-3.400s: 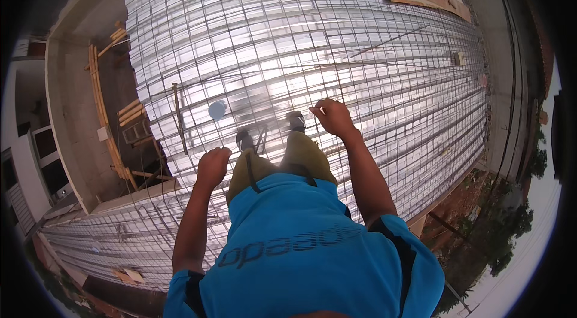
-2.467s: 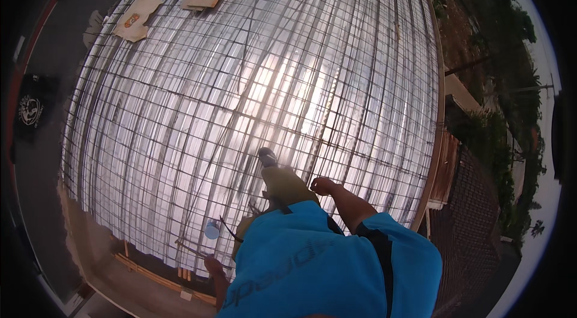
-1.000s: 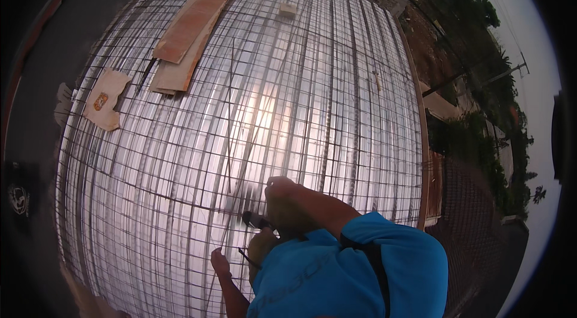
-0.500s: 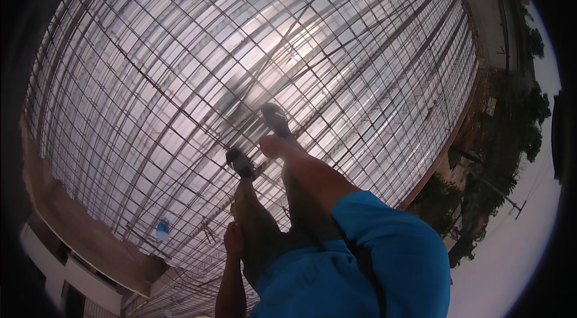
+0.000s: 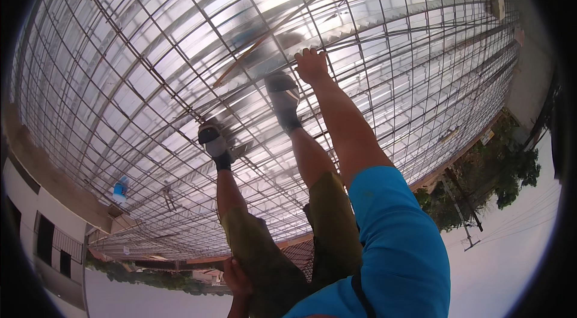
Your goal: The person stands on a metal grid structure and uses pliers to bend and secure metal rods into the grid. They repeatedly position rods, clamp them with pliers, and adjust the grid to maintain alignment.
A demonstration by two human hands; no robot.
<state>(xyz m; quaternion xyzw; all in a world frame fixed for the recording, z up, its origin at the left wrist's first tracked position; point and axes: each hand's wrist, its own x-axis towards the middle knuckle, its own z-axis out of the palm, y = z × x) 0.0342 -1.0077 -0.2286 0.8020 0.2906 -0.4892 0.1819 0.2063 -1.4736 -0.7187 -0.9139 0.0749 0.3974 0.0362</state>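
Under me a mesh of thin steel rebar (image 5: 186,48) spreads over shiny ribbed metal sheets (image 5: 144,12). My right arm reaches forward, and my right hand (image 5: 311,66) is closed over a rebar just ahead of my right shoe (image 5: 281,87). Its fingers bend over the bar; the palm side is hidden. My left hand (image 5: 237,277) is low by the left leg of my olive shorts (image 5: 258,258), touching or very near the cloth, its fingers mostly hidden. My left shoe (image 5: 211,138) stands on the mesh. A longer loose-looking bar (image 5: 312,0) crosses the grid diagonally ahead.
A blue-and-white container (image 5: 120,189) sits on the mesh at the left. A low wall (image 5: 54,177) edges the left side, with a pale building (image 5: 51,240) beyond. Trees (image 5: 511,165) and a utility pole (image 5: 458,210) stand past the right edge. A small block (image 5: 497,9) lies far right.
My right hand has moved from beside my right shin forward to the mesh beyond my shoe. The view has tilted and come closer to the mesh; my left hand stays by my leg.
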